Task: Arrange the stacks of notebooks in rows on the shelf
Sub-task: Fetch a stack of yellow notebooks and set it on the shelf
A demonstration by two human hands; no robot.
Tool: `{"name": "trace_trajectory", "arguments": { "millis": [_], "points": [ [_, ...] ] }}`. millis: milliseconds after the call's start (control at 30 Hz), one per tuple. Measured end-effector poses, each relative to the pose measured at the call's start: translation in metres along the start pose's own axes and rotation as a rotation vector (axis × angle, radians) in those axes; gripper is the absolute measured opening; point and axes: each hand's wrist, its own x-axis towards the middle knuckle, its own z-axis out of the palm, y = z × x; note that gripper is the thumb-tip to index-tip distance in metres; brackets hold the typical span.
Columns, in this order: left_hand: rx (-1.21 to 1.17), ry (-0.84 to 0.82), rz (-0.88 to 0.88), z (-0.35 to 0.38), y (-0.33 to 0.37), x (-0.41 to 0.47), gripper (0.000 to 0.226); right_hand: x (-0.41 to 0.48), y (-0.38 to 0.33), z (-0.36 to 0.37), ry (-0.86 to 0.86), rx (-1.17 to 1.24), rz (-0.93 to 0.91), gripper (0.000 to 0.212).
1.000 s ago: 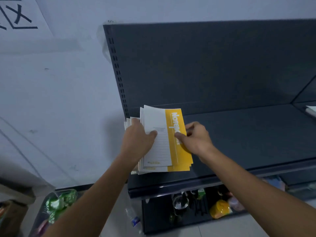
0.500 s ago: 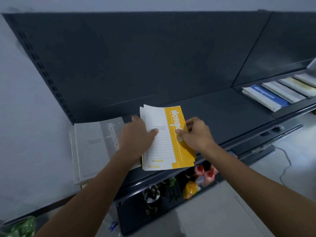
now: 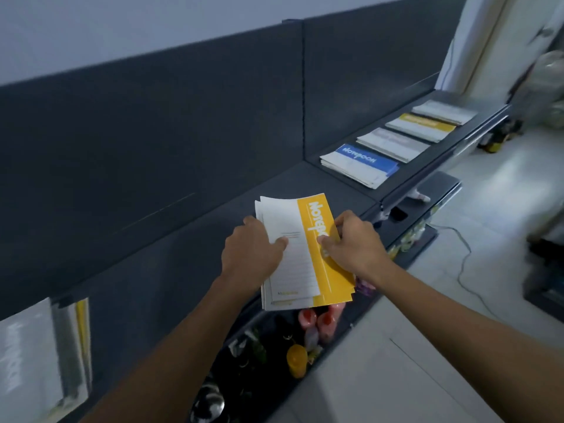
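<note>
Pink bottles [image 3: 317, 320] near yellow bottle [image 3: 296, 360]

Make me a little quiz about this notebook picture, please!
1. True or false: only one hand grips the yellow stack.
2. On the right part of the shelf, which colour band is on the resting stack nearest the hands? A red, B blue, C green.
3. How many stacks lie in that row on the right?

Key:
1. False: the left hand and the right hand both grip it.
2. B: the blue stack.
3. Four.
</note>
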Motion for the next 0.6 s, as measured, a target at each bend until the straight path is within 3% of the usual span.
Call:
{"name": "trace_trajectory", "arguments": {
  "millis": [300, 600],
  "points": [
    [-0.013, -0.089, 0.117, 0.071, 0.140, 0.035, 0.053, 0.055, 0.108, -0.091, 0.072, -0.013, 0.106, 0.035],
    [-0.043, -0.181, 0.153, 0.120, 0.226, 0.085, 0.054, 0.118, 0.170, -0.136, 0.127, 0.017, 0.234, 0.035]
  ]
}}
